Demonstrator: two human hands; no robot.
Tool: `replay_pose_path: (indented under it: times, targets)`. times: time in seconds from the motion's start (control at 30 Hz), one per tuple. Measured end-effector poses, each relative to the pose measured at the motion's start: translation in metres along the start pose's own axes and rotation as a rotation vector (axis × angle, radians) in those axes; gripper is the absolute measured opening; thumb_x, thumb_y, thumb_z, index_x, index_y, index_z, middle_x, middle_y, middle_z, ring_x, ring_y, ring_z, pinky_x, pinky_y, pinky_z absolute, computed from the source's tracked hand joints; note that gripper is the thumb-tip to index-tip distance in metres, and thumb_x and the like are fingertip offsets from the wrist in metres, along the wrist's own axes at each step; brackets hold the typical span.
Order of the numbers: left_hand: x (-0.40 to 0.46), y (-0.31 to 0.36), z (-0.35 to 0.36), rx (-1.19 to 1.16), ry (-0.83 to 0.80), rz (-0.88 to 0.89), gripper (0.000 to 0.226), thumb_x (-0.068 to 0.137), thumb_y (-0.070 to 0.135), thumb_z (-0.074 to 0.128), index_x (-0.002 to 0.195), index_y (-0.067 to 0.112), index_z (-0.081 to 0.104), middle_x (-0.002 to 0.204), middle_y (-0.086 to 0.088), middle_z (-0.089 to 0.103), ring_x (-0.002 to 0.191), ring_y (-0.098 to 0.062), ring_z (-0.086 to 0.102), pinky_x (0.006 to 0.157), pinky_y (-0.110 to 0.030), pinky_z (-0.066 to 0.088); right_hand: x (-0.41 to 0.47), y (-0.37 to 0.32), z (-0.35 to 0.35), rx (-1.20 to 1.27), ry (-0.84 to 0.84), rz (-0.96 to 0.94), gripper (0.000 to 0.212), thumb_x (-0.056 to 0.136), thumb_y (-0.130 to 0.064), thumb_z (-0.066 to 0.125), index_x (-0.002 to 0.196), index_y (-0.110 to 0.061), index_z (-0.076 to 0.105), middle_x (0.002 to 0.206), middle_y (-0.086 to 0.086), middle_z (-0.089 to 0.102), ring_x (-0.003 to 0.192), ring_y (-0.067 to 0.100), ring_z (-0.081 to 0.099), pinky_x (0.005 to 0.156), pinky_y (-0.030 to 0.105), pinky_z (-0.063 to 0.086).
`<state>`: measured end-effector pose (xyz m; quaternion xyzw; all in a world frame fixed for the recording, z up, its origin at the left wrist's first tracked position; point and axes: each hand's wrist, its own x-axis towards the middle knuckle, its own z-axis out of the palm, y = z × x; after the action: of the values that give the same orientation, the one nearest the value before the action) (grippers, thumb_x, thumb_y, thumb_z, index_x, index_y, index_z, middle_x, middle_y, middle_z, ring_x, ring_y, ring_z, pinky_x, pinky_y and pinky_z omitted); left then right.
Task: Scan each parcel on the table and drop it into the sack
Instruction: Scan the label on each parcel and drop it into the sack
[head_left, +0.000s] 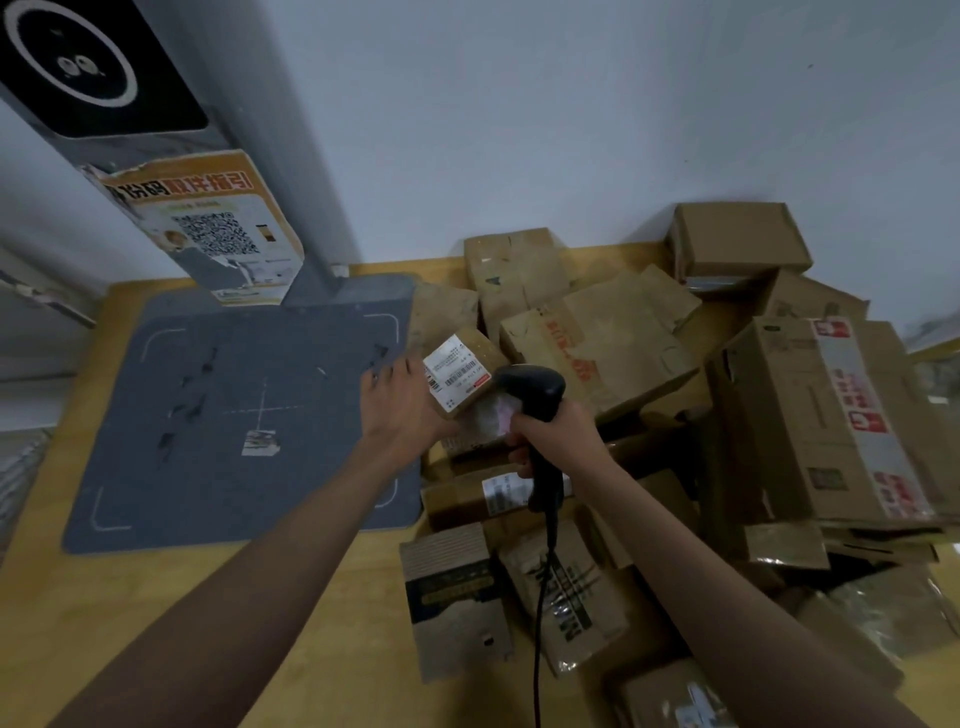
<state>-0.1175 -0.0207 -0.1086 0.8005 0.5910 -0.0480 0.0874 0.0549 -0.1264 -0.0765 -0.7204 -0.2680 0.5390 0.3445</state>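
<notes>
My left hand (397, 410) grips a small brown parcel (460, 371) with a white barcode label, lifted above the pile and tilted toward me. My right hand (553, 434) grips the handle of a black corded barcode scanner (535, 395), whose head points at the label from the right, close to the parcel. A pinkish glow falls on a wrapped parcel just under the scanner head. Several cardboard parcels (613, 353) lie heaped on the wooden table (322, 623) to the right. No sack is in view.
A grey scanning mat (249, 415) lies on the table's left half, with a grey post (218, 156) bearing a QR-code poster rising from its back edge. Large cartons (831, 415) stack at the right. A white wall stands behind.
</notes>
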Motion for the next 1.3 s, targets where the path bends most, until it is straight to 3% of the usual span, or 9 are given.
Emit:
replay_pose_path:
  times: [0.3, 0.4, 0.47, 0.6, 0.77, 0.87, 1.03, 1.2, 1.3]
  targets:
    - [-0.089, -0.021, -0.035, -0.230, 0.019, -0.037, 0.083, 0.056, 0.069, 0.072, 0.118, 0.020, 0.047, 0.110, 0.001, 0.057, 0.104, -0.022, 0.057, 0.089, -0.037, 0.038, -0.056, 0.010, 0.034, 0.245, 0.080, -0.126, 0.009, 0.091, -0.018, 0.069, 0.100, -0.018, 0.071, 0.093, 0.003, 0.077, 0.095, 0.021, 0.074, 0.088, 0.047, 0.060]
    - [-0.126, -0.032, -0.043, -0.294, 0.037, -0.053, 0.085, 0.055, 0.070, 0.070, 0.121, 0.022, 0.046, 0.115, 0.002, 0.057, 0.107, -0.023, 0.057, 0.090, -0.038, 0.041, -0.083, 0.011, 0.048, 0.293, 0.156, -0.175, 0.004, 0.091, -0.020, 0.071, 0.095, -0.018, 0.070, 0.095, 0.009, 0.076, 0.094, 0.025, 0.073, 0.090, 0.050, 0.058]
    - [-0.151, -0.042, -0.046, -0.325, 0.042, -0.045, 0.089, 0.056, 0.069, 0.071, 0.128, 0.025, 0.044, 0.120, 0.003, 0.056, 0.111, -0.023, 0.055, 0.092, -0.039, 0.043, -0.099, 0.013, 0.058, 0.335, 0.194, -0.194, 0.006, 0.092, -0.023, 0.071, 0.097, -0.021, 0.070, 0.094, 0.001, 0.077, 0.093, 0.016, 0.073, 0.090, 0.044, 0.058]
    - [-0.193, -0.067, -0.050, -0.427, 0.074, 0.012, 0.088, 0.060, 0.062, 0.078, 0.133, 0.027, 0.044, 0.121, 0.004, 0.051, 0.112, -0.022, 0.050, 0.091, -0.036, 0.045, -0.127, 0.017, 0.076, 0.383, 0.144, -0.209, 0.012, 0.091, -0.018, 0.072, 0.102, -0.018, 0.069, 0.098, 0.001, 0.077, 0.096, 0.017, 0.074, 0.089, 0.044, 0.060]
    - [-0.221, -0.098, -0.061, -0.387, 0.145, 0.017, 0.093, 0.056, 0.061, 0.077, 0.135, 0.025, 0.044, 0.119, 0.003, 0.043, 0.110, -0.021, 0.046, 0.089, -0.037, 0.047, -0.157, 0.025, 0.091, 0.210, 0.087, -0.184, 0.012, 0.090, -0.011, 0.071, 0.102, -0.012, 0.069, 0.099, 0.011, 0.073, 0.096, 0.028, 0.071, 0.080, 0.041, 0.063]
    - [-0.230, -0.113, -0.067, -0.244, 0.221, 0.021, 0.090, 0.057, 0.058, 0.079, 0.133, 0.024, 0.046, 0.121, 0.003, 0.045, 0.107, -0.022, 0.050, 0.091, -0.037, 0.041, -0.178, 0.025, 0.093, 0.084, 0.038, -0.197, 0.010, 0.092, -0.011, 0.068, 0.101, -0.008, 0.067, 0.096, 0.013, 0.070, 0.086, 0.023, 0.071, 0.067, 0.027, 0.060]
    - [-0.240, -0.131, -0.073, -0.088, 0.302, 0.064, 0.089, 0.056, 0.055, 0.079, 0.132, 0.024, 0.047, 0.122, 0.001, 0.048, 0.107, -0.025, 0.050, 0.090, -0.038, 0.038, -0.211, 0.024, 0.098, -0.160, -0.081, -0.251, 0.007, 0.092, -0.012, 0.068, 0.093, -0.005, 0.068, 0.083, 0.009, 0.070, 0.070, 0.017, 0.072, 0.063, 0.027, 0.061]
    - [-0.249, -0.141, -0.077, -0.030, 0.353, 0.112, 0.089, 0.054, 0.049, 0.083, 0.132, 0.024, 0.049, 0.119, 0.002, 0.049, 0.103, -0.024, 0.048, 0.086, -0.036, 0.036, -0.236, 0.029, 0.117, -0.259, -0.157, -0.295, 0.017, 0.089, -0.024, 0.073, 0.098, -0.010, 0.071, 0.086, 0.009, 0.073, 0.078, 0.026, 0.073, 0.074, 0.050, 0.062]
    - [-0.252, -0.146, -0.079, -0.017, 0.365, 0.129, 0.089, 0.054, 0.048, 0.085, 0.132, 0.024, 0.049, 0.120, 0.001, 0.050, 0.103, -0.024, 0.049, 0.087, -0.036, 0.037, -0.246, 0.027, 0.127, -0.261, -0.147, -0.346, 0.021, 0.090, -0.020, 0.073, 0.104, -0.004, 0.070, 0.092, 0.017, 0.072, 0.082, 0.031, 0.071, 0.073, 0.053, 0.061]
